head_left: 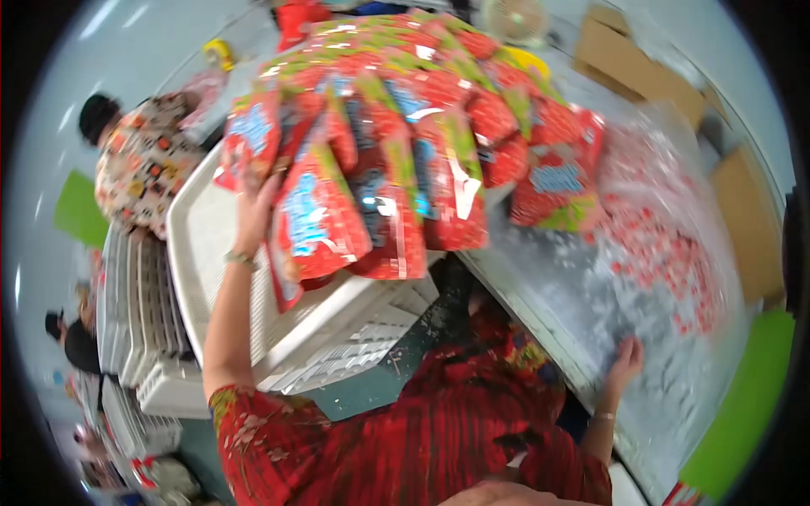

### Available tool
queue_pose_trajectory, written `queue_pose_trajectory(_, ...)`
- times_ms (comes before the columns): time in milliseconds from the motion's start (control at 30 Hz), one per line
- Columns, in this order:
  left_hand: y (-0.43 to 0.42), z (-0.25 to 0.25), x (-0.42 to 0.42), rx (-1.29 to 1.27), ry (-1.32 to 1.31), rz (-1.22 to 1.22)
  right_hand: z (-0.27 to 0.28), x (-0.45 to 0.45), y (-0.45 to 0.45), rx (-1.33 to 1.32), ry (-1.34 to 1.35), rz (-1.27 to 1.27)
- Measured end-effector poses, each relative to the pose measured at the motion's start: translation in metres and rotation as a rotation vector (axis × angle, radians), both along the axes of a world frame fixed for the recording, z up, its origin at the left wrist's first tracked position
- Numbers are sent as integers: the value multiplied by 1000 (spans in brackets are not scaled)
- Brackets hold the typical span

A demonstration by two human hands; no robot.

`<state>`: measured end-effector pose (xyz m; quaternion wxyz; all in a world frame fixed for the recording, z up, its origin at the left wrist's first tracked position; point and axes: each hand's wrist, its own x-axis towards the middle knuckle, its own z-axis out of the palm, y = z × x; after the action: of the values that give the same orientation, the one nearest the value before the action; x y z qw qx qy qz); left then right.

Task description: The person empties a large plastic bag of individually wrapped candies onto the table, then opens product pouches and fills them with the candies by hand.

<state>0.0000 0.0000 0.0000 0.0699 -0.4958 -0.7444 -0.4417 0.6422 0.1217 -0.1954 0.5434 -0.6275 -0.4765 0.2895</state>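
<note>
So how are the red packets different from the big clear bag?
The red packets are printed; the clear bag is see-through, showing red and pale pieces. Each red packet looks smaller than the clear bag. The left hand touches the red packets, not the clear bag. Both look shiny.

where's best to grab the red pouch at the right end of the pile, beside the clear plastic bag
Probably pinch the red pouch by its near edge, coming from the wearer's side with the right hand. That edge faces the wearer and looks uncovered, while other pouches crowd its far end and the clear plastic bag sits close on its right.
</note>
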Motion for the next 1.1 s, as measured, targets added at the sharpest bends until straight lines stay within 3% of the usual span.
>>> queue_pose_trajectory(33, 17, -19, 8, -8, -55, -59, 16, 24, -23, -8, -55, -59)
queue_pose_trajectory(67, 4, -19, -3, -450, 297, 212, 36, 20, -29, 42, -32, -68)
queue_pose_trajectory(100, 9, 76, -10, -602, 504, 408, -33, -49, -39, -30, 150, -69)
queue_pose_trajectory(167, 17, 88, 75, 7, 602, 109, -1, -10, -32, -1, 50, -70)
queue_pose_trajectory(200, 23, 97, 117, 137, 549, 2, 5, -1, -29, 21, 59, -77)
queue_pose_trajectory(233, 21, 103, 145, 153, 634, -107, 5, -1, -28, 23, 64, -90)
queue_pose_trajectory(267, 18, 102, 187, 152, 433, -217, 3, -1, -28, 28, 72, -98)
queue_pose_trajectory(300, 11, 91, 209, 39, 369, -337, -2, 2, -28, 56, 81, -82)
queue_pose_trajectory(333, 10, 75, 233, -225, 137, -485, 0, 2, -27, 58, 82, -86)
queue_pose_trajectory(367, 24, 73, 262, -88, 226, -887, 3, 0, -27, 58, 105, -81)
queue_pose_trajectory(433, 49, 35, 312, -159, 83, -1011, 2, -1, -28, 64, 136, -87)
queue_pose_trajectory(533, 122, -39, 331, 55, 208, -906, 0, 1, -30, 80, 94, -71)
queue_pose_trajectory(600, 178, -68, 333, 43, 43, -697, 3, -2, -30, 81, 117, -72)
queue_pose_trajectory(733, 226, -89, 328, -54, 264, -699, -4, 1, -30, 89, 118, -80)
queue_pose_trajectory(800, 236, -99, 322, -261, 389, -768, -4, 2, -29, 77, 101, -83)
queue_pose_trajectory(967, 246, -121, 308, -226, 466, -764, -2, -1, -30, 55, 96, -105)
queue_pose_trajectory(1100, 233, -103, 318, -148, 517, -614, 2, -2, -29, 67, 61, -94)
